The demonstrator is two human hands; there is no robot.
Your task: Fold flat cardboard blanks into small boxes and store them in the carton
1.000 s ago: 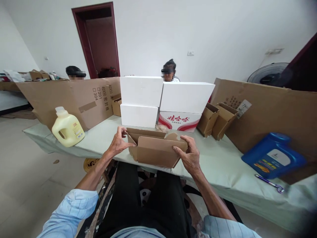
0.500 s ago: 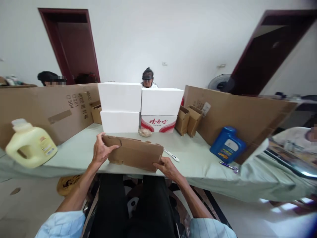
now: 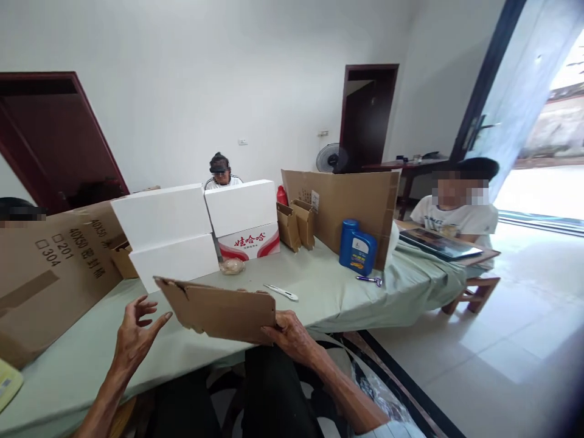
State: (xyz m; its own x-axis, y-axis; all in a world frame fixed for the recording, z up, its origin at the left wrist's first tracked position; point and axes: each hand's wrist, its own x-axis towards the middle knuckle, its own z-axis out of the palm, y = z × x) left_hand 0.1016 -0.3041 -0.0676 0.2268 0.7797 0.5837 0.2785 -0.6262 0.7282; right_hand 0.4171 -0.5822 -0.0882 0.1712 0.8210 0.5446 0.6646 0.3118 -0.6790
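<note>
Hovering apart from the cardboard piece (image 3: 219, 311), the left hand (image 3: 135, 333) no longer grips its left end, fingers spread; the right hand (image 3: 291, 334) alone pinches the right end at the table's (image 3: 326, 283) near edge, so steadiness likely depends on one grip.

And across the green-covered desk (image 3: 326, 301) we go: a white box (image 3: 176, 263) and a red-and-white box (image 3: 250, 242) sit side by side, a knife (image 3: 281, 292) lies nearer, a blue bottle (image 3: 358, 252) stands right, before tall cardboard (image 3: 337, 194)!
</note>
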